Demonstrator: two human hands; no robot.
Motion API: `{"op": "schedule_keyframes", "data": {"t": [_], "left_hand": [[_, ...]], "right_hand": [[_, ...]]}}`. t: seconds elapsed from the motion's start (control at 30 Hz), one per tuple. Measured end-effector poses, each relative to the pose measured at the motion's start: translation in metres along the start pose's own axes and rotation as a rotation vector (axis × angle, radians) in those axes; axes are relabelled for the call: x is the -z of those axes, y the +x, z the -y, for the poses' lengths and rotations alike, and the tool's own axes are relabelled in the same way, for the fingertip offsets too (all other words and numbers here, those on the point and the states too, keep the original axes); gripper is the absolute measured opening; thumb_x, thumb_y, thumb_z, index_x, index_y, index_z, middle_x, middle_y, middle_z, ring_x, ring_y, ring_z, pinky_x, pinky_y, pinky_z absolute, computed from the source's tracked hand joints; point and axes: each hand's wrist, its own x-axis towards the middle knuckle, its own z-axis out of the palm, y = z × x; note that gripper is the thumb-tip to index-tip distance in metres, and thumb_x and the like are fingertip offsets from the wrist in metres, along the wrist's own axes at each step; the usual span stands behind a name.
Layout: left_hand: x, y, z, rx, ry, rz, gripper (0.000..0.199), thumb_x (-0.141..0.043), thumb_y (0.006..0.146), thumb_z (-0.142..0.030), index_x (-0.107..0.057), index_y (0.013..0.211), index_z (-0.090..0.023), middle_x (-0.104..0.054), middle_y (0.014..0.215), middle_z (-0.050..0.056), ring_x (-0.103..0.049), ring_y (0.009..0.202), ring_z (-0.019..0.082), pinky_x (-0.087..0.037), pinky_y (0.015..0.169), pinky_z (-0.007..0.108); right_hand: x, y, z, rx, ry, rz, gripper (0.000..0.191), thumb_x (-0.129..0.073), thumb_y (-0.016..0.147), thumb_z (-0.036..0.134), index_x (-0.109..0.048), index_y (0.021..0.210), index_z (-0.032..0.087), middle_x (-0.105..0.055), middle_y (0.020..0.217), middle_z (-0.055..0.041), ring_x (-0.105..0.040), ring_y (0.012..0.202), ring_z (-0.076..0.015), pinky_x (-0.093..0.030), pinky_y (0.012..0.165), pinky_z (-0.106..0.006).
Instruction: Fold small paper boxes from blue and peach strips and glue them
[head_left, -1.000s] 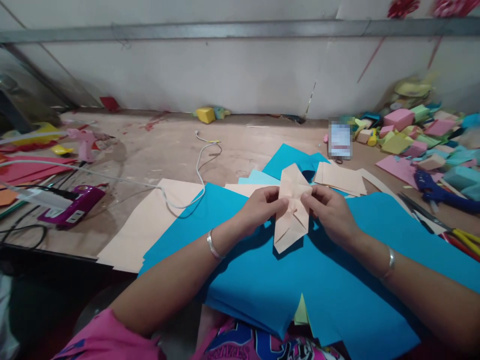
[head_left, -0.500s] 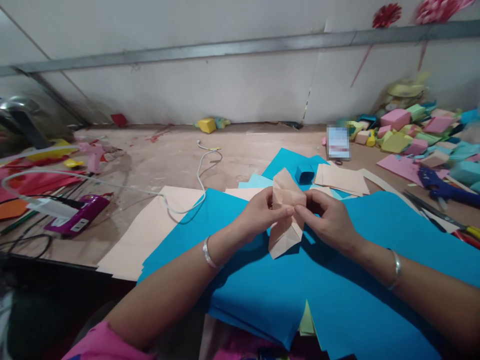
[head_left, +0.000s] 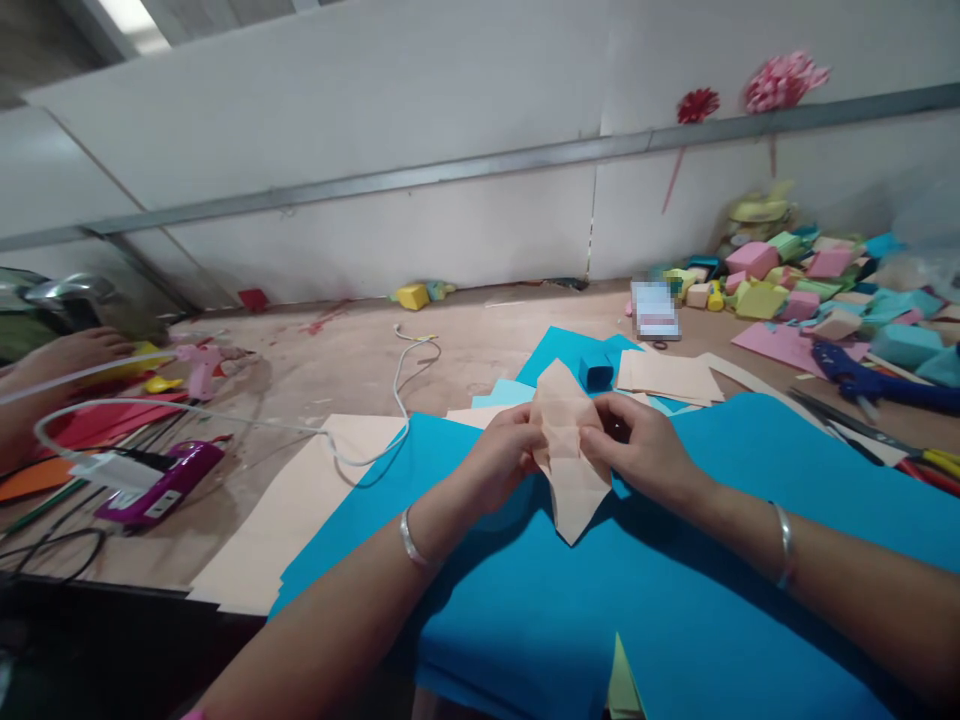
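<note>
Papercraft workshop: blue sheets (head_left: 525, 600) are covering the worktop (head_left: 315, 355) at lower centre; folded paper pieces (head_left: 801, 305), a blue glue gun (head_left: 862, 375) and scissors (head_left: 885, 434) are lying at right, artificial flowers (head_left: 784, 82) showing above.

The folded peach paper (head_left: 564, 425) hides some fingertips of the left hand (head_left: 504, 452) and right hand (head_left: 643, 440). Pixelation makes the pale rectangular object (head_left: 655, 309) unreadable. Yellow scissor handles (head_left: 942, 460) leave the right edge, another person's arm (head_left: 22, 400) the left, the blue sheets (head_left: 525, 580) the bottom.
</note>
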Motion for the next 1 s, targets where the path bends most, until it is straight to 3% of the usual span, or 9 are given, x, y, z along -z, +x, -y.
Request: {"op": "schedule_keyframes", "data": {"t": [0.1, 0.33, 0.47, 0.6, 0.77, 1.0], "left_hand": [[0.000, -0.001, -0.001, 0.021, -0.047, -0.001, 0.035, -0.063, 0.058, -0.013, -0.068, 0.093, -0.011, -0.070, 0.083, 0.009, -0.063, 0.068, 0.016, -0.049, 0.063, 0.027], [-0.002, -0.004, 0.008, -0.039, 0.007, 0.031, 0.032, -0.073, 0.064, -0.015, -0.067, 0.095, -0.012, -0.070, 0.088, 0.009, -0.065, 0.072, 0.016, -0.051, 0.069, 0.027], [-0.006, -0.003, 0.012, -0.056, 0.049, -0.040, 0.029, -0.072, 0.065, -0.019, -0.070, 0.091, -0.010, -0.070, 0.082, 0.009, -0.064, 0.069, 0.017, -0.052, 0.069, 0.029], [-0.010, -0.005, 0.011, -0.027, 0.048, -0.058, 0.029, -0.070, 0.065, -0.020, -0.071, 0.092, -0.010, -0.071, 0.080, 0.010, -0.066, 0.070, 0.019, -0.052, 0.068, 0.030], [-0.009, -0.006, 0.011, -0.037, 0.018, -0.082, 0.030, -0.068, 0.063, -0.014, -0.070, 0.093, -0.011, -0.071, 0.083, 0.009, -0.067, 0.074, 0.018, -0.052, 0.068, 0.028], [-0.003, -0.003, 0.015, -0.062, 0.067, -0.051, 0.025, -0.077, 0.068, -0.024, -0.070, 0.089, -0.012, -0.070, 0.085, 0.007, -0.064, 0.073, 0.015, -0.048, 0.068, 0.026]], "right_hand": [[-0.001, 0.000, 0.000, -0.012, -0.039, 0.011, 0.008, -0.058, 0.080, 0.027, -0.054, 0.077, 0.021, -0.055, 0.070, 0.0018, -0.052, 0.065, -0.0149, -0.040, 0.057, -0.026], [-0.004, -0.001, 0.003, -0.020, -0.131, -0.038, 0.020, -0.061, 0.075, 0.024, -0.059, 0.094, 0.021, -0.060, 0.075, 0.0018, -0.055, 0.066, -0.0153, -0.040, 0.059, -0.027], [-0.007, -0.001, 0.004, 0.018, -0.108, -0.089, 0.012, -0.062, 0.074, 0.022, -0.051, 0.080, 0.022, -0.052, 0.066, 0.0048, -0.048, 0.059, -0.0125, -0.036, 0.054, -0.025], [-0.008, -0.003, 0.002, 0.086, -0.075, -0.095, 0.019, -0.060, 0.079, 0.024, -0.044, 0.070, 0.023, -0.048, 0.063, 0.0045, -0.044, 0.057, -0.0118, -0.035, 0.054, -0.026], [-0.007, -0.004, -0.002, 0.142, -0.046, -0.045, 0.005, -0.056, 0.082, 0.018, -0.057, 0.079, 0.022, -0.058, 0.075, -0.0001, -0.053, 0.069, -0.0151, -0.041, 0.060, -0.028], [-0.003, -0.004, 0.003, 0.276, -0.141, -0.022, 0.014, -0.057, 0.086, 0.020, -0.071, 0.084, 0.021, -0.064, 0.083, -0.0050, -0.057, 0.069, -0.0160, -0.044, 0.062, -0.030]]}}
